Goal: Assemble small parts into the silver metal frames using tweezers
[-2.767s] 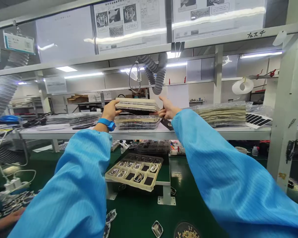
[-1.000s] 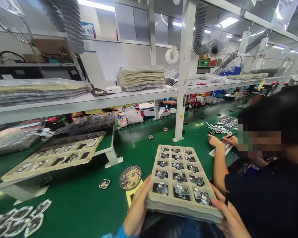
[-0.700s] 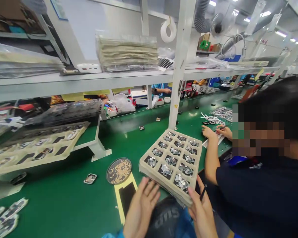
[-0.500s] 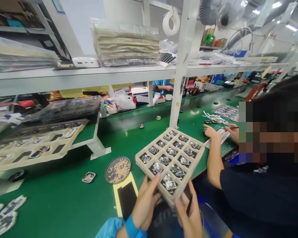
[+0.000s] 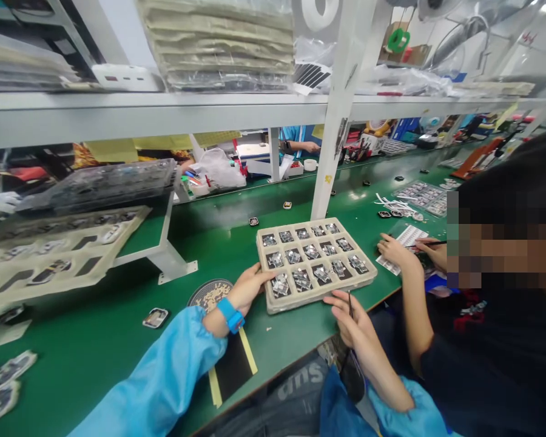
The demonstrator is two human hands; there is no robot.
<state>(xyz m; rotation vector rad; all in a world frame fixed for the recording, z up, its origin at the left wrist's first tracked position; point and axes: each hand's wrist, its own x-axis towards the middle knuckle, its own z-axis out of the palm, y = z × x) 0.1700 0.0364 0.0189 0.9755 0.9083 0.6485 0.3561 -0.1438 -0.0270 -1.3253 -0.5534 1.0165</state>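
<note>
A beige compartment tray (image 5: 316,263) with small metal parts in its cells lies flat on the green bench (image 5: 118,340). My left hand (image 5: 247,290), with a blue wristband, rests against the tray's left edge, fingers curled on it. My right hand (image 5: 352,318) sits at the tray's near edge and pinches thin black tweezers (image 5: 349,303).
A co-worker in a dark shirt sits close on the right, hands (image 5: 397,252) on a paper sheet. A round dish of small parts (image 5: 207,293) and a yellow-framed black pad (image 5: 230,364) lie left of the tray. A tilted stand holds another tray (image 5: 50,261). A white post (image 5: 332,127) rises behind.
The tray, held up in both hands before, now lies flat on the bench, turned square. My left hand has slid to its left edge; my right stays at its near edge.
</note>
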